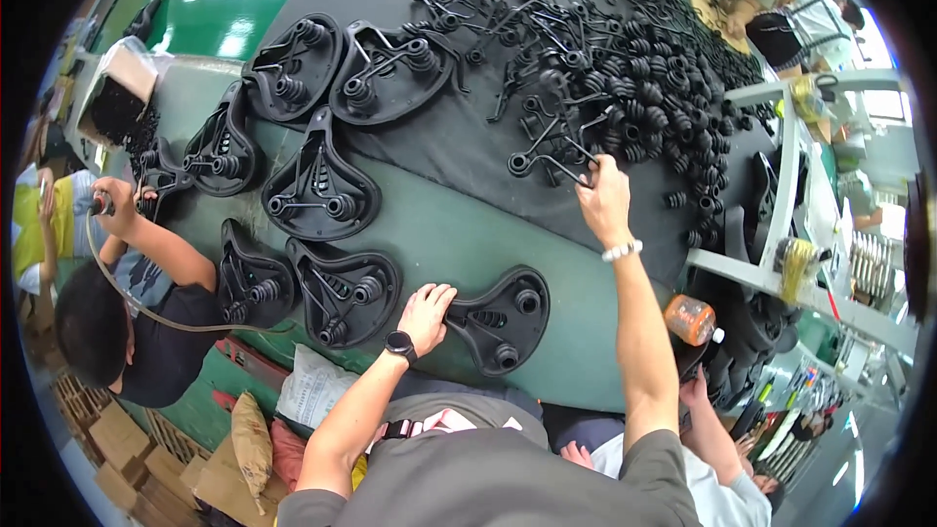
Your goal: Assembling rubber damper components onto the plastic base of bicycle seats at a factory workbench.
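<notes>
On the green table right in front of me an upturned black bicycle saddle (pixel 515 317) shows its underside, with two coil springs at the wide end. My left hand (pixel 427 317), a dark watch at its wrist, grips the narrow nose of that saddle with the fingers together. Out to the right, my right hand (pixel 603 197) pinches a bent black metal saddle rail (pixel 549 158) at one end. The rail reaches left from my fingers, over the edge of a heap of black coil springs and rails (pixel 644 88). My right fingertips are partly hidden.
More upturned saddles (pixel 320 185) with rails fitted stand to the left. A co-worker (pixel 146 303) there holds a hose-fed tool (pixel 101 201). Small dark parts spill from a white box (pixel 119 88). On the right are a bottle of orange drink (pixel 690 320) and a metal frame (pixel 771 205).
</notes>
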A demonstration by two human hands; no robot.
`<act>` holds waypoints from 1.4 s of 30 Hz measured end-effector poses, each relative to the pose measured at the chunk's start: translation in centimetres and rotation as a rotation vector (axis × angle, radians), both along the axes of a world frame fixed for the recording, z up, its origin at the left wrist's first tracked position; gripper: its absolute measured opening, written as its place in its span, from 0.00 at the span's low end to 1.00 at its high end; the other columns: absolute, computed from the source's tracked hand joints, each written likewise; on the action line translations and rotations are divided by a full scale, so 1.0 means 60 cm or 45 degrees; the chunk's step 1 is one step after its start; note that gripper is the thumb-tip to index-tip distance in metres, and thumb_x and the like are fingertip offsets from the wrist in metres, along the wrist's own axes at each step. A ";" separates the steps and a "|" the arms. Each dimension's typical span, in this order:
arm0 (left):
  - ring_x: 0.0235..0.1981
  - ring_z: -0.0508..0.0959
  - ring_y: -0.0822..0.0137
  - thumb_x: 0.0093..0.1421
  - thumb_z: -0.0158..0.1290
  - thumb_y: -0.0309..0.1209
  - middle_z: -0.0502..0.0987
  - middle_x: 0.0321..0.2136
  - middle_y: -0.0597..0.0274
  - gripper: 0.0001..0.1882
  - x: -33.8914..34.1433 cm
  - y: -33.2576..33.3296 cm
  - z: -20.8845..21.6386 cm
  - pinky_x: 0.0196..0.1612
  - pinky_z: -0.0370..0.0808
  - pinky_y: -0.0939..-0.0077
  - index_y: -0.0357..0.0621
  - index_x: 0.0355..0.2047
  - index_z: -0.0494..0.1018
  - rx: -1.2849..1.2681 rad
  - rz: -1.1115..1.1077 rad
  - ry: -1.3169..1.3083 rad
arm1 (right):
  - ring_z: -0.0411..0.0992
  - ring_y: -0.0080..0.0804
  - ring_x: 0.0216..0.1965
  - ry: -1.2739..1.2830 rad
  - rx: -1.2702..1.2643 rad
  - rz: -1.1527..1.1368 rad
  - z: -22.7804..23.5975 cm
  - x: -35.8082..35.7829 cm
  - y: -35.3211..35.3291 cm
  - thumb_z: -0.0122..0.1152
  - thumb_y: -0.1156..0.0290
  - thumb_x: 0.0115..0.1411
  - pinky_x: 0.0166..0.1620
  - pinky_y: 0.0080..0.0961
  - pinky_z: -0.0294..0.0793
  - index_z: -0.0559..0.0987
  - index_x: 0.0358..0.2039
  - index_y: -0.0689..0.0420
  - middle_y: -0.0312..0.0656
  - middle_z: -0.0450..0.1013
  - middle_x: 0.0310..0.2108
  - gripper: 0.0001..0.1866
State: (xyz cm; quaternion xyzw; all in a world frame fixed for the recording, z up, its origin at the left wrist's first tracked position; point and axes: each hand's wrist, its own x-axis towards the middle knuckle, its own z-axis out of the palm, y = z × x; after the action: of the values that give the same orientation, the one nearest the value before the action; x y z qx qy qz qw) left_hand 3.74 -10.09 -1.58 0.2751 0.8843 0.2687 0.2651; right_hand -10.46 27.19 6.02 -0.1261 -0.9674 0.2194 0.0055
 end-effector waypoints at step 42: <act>0.64 0.68 0.48 0.49 0.60 0.20 0.69 0.62 0.55 0.41 0.021 -0.015 -0.014 0.65 0.72 0.55 0.50 0.65 0.66 0.103 0.049 -0.062 | 0.73 0.38 0.39 -0.204 0.250 0.539 -0.032 0.368 -0.303 0.65 0.68 0.55 0.42 0.33 0.73 0.76 0.39 0.58 0.42 0.72 0.34 0.13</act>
State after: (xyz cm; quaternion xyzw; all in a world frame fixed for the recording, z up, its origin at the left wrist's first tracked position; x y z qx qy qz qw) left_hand 5.02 -10.96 -2.44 0.2619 0.8711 0.3159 0.2698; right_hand 11.59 8.99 4.08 0.0637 -0.9863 0.1097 -0.1052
